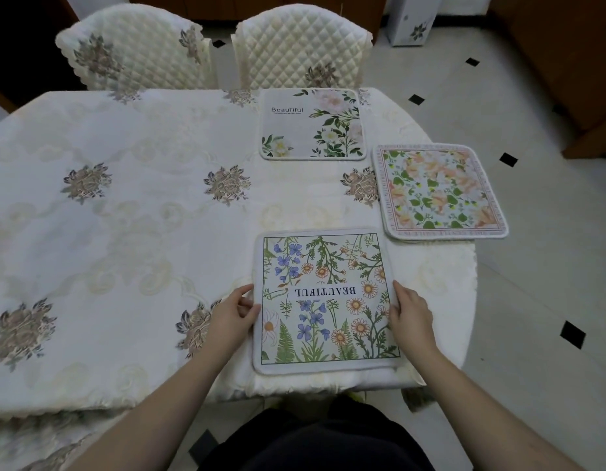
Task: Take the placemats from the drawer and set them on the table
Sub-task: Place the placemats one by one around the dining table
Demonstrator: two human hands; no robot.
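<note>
— Where is the nearest placemat lying?

— The wildflower placemat [325, 300], printed "BEAUTIFUL" upside down, is lying flat at the near edge of the table [141, 232].

— What are the hands doing?

— The left hand [231, 317] is pinching its left edge, thumb on top; the right hand [410, 312] is gripping the right edge. Both grips are grasping that mat.

— And the others?

— The white-rose placemat [313, 124] is sitting at the far edge before a quilted chair [301, 45]. The peach-blossom placemat [439, 190] is overhanging the right edge.
</note>
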